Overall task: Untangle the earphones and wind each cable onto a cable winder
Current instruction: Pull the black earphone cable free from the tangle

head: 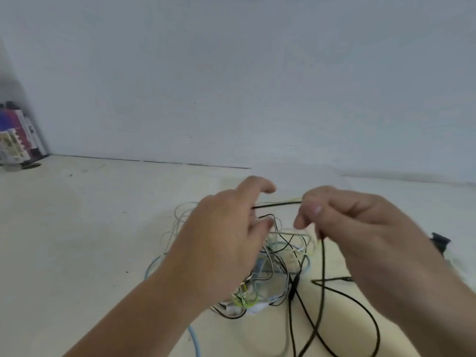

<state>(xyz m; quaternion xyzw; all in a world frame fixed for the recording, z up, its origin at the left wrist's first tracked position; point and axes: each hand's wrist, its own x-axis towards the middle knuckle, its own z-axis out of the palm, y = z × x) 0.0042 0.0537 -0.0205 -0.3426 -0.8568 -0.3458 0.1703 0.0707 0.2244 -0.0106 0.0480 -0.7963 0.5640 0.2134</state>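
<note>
Head view: the black cable (278, 205) runs taut between both hands, just above the tangle (280, 264) of white, blue and black earphone cords heaped on the table (77, 240). The left hand (226, 228) pinches one end of that span and the right hand (360, 228) pinches the other (slack drops from it in a long loop). It is probably best to draw the strand out slowly with light tension, so knots loosen rather than tighten.
</note>
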